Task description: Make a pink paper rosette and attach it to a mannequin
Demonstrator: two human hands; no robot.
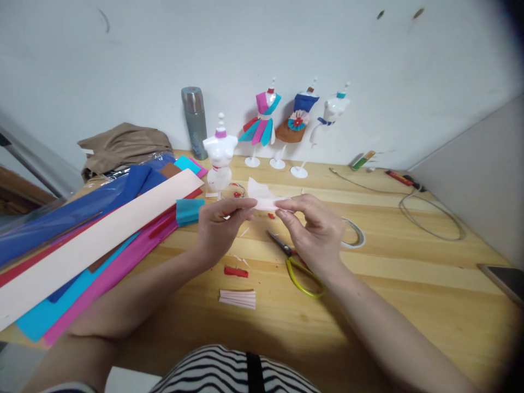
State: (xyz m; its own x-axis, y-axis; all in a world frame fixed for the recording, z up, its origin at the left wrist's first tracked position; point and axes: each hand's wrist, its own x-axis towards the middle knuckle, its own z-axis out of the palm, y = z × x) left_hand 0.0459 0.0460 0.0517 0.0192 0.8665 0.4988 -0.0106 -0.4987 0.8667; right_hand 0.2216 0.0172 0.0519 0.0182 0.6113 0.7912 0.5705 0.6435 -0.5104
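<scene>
Each grip is closed on the pale pink paper (264, 197): left hand (219, 224) and right hand (315, 229) pinch its ends mid-frame, above scissors (295, 263) on the counter (409, 284).

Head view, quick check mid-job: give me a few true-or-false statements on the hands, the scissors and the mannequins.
1. The left hand and right hand both pinch the pale pink piece. True.
2. The scissors are in the right hand. False: they lie on the table, beside that wrist.
3. The front mannequin wears a brown skirt. False: it is undressed.
4. A pleated pink strip lies on the table, untouched. True.
</scene>
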